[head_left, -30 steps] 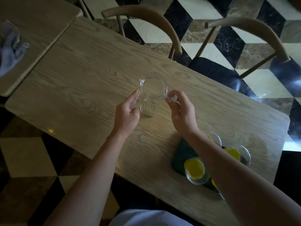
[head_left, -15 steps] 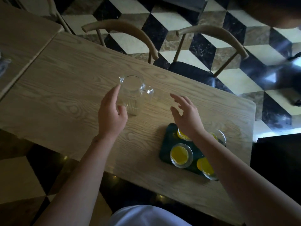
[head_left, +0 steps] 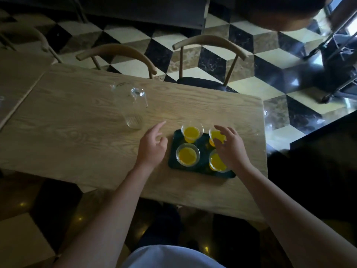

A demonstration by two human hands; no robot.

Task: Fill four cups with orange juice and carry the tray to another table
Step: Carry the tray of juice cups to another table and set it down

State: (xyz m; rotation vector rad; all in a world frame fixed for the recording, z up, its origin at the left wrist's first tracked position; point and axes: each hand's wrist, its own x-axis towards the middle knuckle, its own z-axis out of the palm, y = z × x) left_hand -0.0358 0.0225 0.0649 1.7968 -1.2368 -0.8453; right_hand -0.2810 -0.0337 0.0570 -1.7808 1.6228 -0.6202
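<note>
A dark green tray (head_left: 201,168) lies on the wooden table (head_left: 77,132) near its right end. Several clear cups of orange juice stand on it, among them the back left cup (head_left: 191,133) and the front left cup (head_left: 187,154). My right hand (head_left: 229,149) hovers open over the two right cups and partly hides them. My left hand (head_left: 151,147) is open just left of the tray, fingers spread above the tabletop. An empty glass pitcher (head_left: 130,105) stands alone on the table, up and left of my left hand.
Two wooden chairs (head_left: 209,60) stand at the table's far side. A second table (head_left: 17,74) adjoins at the left. A dark counter (head_left: 318,161) lies to the right. The floor is chequered tile.
Both hands have let go of the pitcher and moved right and down to the tray. The pitcher stays standing on the table. The camera has swung right.
</note>
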